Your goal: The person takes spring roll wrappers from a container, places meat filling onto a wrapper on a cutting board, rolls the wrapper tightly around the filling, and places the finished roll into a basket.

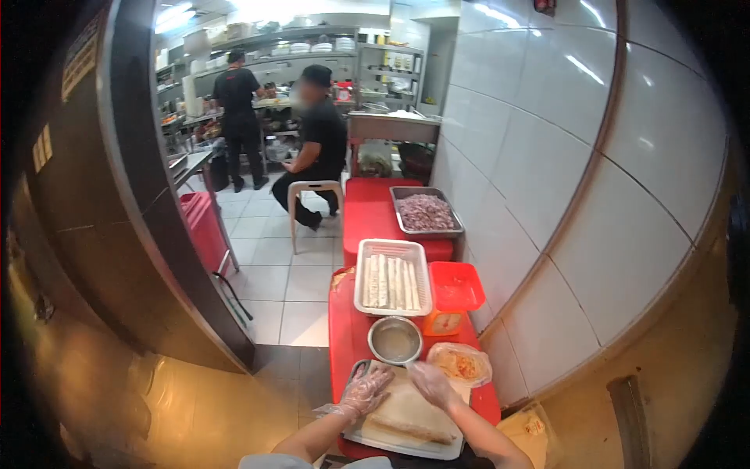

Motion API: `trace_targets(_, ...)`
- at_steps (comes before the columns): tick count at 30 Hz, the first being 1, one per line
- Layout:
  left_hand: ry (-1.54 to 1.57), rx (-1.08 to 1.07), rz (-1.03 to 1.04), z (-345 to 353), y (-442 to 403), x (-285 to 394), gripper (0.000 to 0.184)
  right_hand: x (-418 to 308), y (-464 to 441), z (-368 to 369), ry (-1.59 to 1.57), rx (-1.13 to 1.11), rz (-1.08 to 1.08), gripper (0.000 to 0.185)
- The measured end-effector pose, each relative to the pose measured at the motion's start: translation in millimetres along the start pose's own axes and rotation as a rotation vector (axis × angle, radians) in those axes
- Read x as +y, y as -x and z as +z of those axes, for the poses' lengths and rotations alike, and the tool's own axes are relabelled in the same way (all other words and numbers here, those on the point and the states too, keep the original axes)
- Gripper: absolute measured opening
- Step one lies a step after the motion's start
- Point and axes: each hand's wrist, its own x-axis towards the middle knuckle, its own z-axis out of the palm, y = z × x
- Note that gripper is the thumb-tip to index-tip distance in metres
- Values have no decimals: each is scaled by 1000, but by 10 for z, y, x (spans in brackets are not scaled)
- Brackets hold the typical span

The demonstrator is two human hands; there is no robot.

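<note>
My left hand (369, 391), in a clear plastic glove, lies with fingers stretched on the left side of a pale wrapper sheet (404, 396). Just below the metal bowl (394, 341), my gloved right hand (431, 384) is over the sheet's upper right part; its fingers are blurred and their grip cannot be made out. A long, filled-looking roll (410, 430) lies across the near part of the white board (414, 449). The bowl holds a cloudy liquid. Right of it, a plastic bag (476, 358) holds orange shreds.
A white basket (428, 301) of several pale rolls stands on the red table (341, 324). Beside it is an orange scale (447, 322) with a red tray (457, 286). Farther back lies a metal pan (397, 197) of chopped purplish food. A tiled wall runs right. Two people are ahead.
</note>
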Motion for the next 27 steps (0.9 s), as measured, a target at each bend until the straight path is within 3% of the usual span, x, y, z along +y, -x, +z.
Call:
trace_targets(1, 40, 20, 7, -28, 12, -11, 55, -23, 221, 48, -106, 6, 53, 28)
trace_targets(3, 13, 14, -5, -75, -29, 18, 54, -64, 803, 226, 136, -321, 149, 35)
trace_targets(6, 39, 36, -2, -126, -14, 75, 52, -176, 1037, 692, 290, -310, 22, 49)
trace_targets(9, 44, 57, 5, -180, -5, 115, 56, -550, 701, 880, 87, -309, 324, 65)
trace_targets(12, 57, 82, 17, -110, -3, 60, 56, -392, 561, 780, 61, -452, 300, 71)
trace_targets(20, 1, 59, -34, 21, -67, -25, 51, 395, 1259, 273, 354, -685, 391, 74)
trace_targets(23, -88, 50, -25, -145, -75, 58, 47, 274, 1498, 134, 455, -652, 347, 71)
trace_targets(27, -42, 186, 218, -129, 208, 84, 49, 153, 1450, -88, 387, -493, 358, 59)
